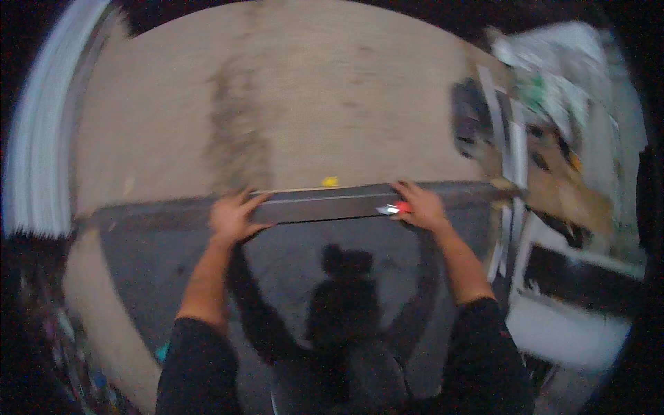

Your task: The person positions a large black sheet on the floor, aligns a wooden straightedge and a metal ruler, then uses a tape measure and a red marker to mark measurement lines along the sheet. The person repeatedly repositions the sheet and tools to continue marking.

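A long dark grey strip (325, 209) runs from left to right across a tan sheet, along the far edge of a glossy dark sheet (290, 249). My left hand (232, 216) grips the strip left of the middle, fingers over its far edge and thumb at its near edge. My right hand (422, 207) rests on the strip farther right. Tucked in that hand is a small red tool with a silvery tip, which looks like a utility knife (396, 208). Just beyond the strip lies a small yellow object (330, 181), too blurred to name.
The tan sheet (311, 97) spreads out ahead, with dark stains. Pale ribbed material (45, 124) stands at the left. To the right are long pale strips (515, 145), crumpled plastic sheeting (564, 62) and a white piece with a dark opening (567, 328).
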Action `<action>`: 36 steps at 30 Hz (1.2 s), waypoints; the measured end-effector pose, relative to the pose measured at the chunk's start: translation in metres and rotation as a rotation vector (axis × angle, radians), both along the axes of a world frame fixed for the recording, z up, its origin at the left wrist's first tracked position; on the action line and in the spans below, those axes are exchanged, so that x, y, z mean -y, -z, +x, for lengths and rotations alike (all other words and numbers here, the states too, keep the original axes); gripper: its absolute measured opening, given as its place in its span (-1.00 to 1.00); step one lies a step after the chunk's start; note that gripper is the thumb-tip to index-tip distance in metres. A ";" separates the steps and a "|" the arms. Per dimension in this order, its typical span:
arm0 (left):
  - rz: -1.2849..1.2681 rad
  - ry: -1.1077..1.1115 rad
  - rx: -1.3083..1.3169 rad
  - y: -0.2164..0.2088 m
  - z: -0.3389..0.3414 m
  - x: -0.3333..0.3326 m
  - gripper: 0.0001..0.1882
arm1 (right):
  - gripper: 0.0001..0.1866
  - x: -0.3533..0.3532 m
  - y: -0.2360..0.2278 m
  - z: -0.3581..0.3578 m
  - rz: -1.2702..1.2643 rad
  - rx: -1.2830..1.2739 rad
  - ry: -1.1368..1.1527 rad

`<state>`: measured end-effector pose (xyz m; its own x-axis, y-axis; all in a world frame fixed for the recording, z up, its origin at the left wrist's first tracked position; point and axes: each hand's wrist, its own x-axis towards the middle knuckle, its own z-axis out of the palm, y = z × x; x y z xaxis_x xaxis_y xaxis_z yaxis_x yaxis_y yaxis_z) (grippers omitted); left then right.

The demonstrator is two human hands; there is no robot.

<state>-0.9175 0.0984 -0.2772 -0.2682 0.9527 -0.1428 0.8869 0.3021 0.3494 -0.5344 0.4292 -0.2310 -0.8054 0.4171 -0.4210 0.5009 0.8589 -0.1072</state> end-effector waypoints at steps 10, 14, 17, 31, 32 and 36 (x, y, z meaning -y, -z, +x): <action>0.004 -0.009 -0.093 -0.010 -0.006 0.012 -0.12 | 0.06 -0.017 0.021 0.022 0.042 0.029 -0.025; 0.041 0.003 -0.064 -0.005 -0.001 0.008 -0.11 | 0.04 -0.027 0.025 0.035 0.081 0.025 -0.082; 0.033 -0.010 -0.056 -0.001 0.003 0.006 -0.11 | 0.03 -0.032 0.018 0.029 0.080 0.062 -0.092; 0.035 0.011 -0.075 -0.010 -0.012 0.006 -0.14 | 0.01 -0.025 0.025 0.019 0.064 -0.031 -0.085; 0.053 0.017 -0.074 -0.010 -0.011 0.006 -0.14 | 0.01 -0.025 0.021 0.018 0.049 -0.022 -0.072; 0.067 -0.004 -0.009 -0.009 -0.014 0.010 -0.12 | 0.00 -0.027 0.012 0.004 -0.004 0.009 -0.056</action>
